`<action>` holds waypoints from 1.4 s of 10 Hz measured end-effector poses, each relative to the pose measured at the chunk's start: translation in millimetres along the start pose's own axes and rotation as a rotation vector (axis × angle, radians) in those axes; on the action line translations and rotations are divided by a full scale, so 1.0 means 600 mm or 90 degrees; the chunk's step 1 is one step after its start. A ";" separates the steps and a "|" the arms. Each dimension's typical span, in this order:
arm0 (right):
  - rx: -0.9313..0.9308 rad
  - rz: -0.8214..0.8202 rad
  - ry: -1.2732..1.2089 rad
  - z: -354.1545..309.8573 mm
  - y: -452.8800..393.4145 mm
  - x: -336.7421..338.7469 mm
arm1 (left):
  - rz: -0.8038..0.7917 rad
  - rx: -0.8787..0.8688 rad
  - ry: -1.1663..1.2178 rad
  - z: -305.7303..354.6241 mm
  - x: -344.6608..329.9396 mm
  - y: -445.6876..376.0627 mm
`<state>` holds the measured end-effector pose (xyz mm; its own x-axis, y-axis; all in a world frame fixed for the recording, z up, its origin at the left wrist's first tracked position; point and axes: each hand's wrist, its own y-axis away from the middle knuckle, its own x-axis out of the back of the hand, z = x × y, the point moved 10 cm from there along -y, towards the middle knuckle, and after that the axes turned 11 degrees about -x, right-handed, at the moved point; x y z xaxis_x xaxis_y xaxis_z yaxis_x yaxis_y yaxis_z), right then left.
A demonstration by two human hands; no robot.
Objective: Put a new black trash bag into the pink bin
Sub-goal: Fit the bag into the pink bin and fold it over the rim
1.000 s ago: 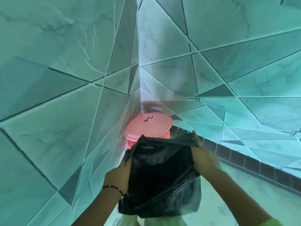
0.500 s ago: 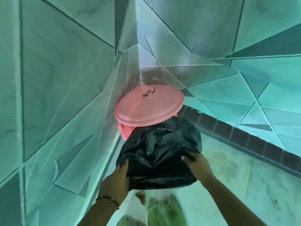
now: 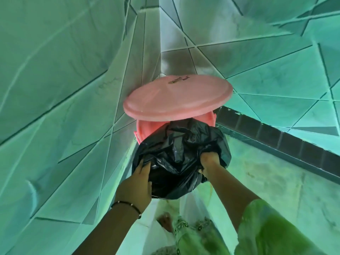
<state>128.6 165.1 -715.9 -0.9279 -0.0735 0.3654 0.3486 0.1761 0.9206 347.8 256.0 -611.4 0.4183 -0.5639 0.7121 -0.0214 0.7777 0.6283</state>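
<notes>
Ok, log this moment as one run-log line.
step: seating black bag in pink bin | left hand: grips bag | right hand: grips bag | lid: raised

I see the bin (image 3: 147, 128) standing in the corner where two walls meet, one wall (image 3: 55, 107) to its left and the other wall (image 3: 266, 80) behind and to its right. Its lid (image 3: 176, 96) is raised above the opening, tilted back toward the corner. The bag (image 3: 180, 155) sits bunched over the bin's near side, between me and the lid. My left hand (image 3: 137, 183) grips the bag's near left edge; my right hand (image 3: 209, 162) grips its right side. The floor (image 3: 276, 181) stretches away to the right, and a foot (image 3: 165, 220) stands below the bag.
</notes>
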 end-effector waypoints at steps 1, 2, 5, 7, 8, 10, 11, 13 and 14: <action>-0.046 0.013 -0.093 0.054 -0.015 0.010 | 0.007 -0.019 0.017 0.006 -0.010 0.012; -0.076 0.014 -0.113 0.096 -0.014 0.009 | 0.035 -0.031 0.018 -0.005 -0.020 0.017; -0.110 0.028 -0.137 0.174 0.006 0.051 | 0.006 -0.049 -0.029 0.010 -0.022 0.021; 0.122 0.128 0.410 0.121 0.012 0.082 | 0.065 -0.073 -0.005 0.018 0.003 0.005; 0.226 0.176 0.537 0.058 0.099 0.118 | 0.150 -0.084 0.017 0.028 0.053 0.005; 0.622 0.423 0.289 -0.070 0.332 0.226 | 0.511 -0.066 0.105 0.027 0.215 0.046; 0.737 0.478 0.183 -0.080 0.386 0.248 | 0.624 -0.077 0.125 0.015 0.256 0.067; 0.752 0.448 0.051 -0.082 0.395 0.272 | 0.746 -0.106 0.162 -0.002 0.292 0.106; 0.614 0.385 0.193 -0.092 0.320 0.233 | 0.717 -0.125 0.124 0.003 0.271 0.100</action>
<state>73.0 134.2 -480.1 -0.5311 0.0691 0.8445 0.3559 0.9227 0.1484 412.9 210.7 -457.1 0.3855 0.5143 0.7661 -0.3367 0.8514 -0.4021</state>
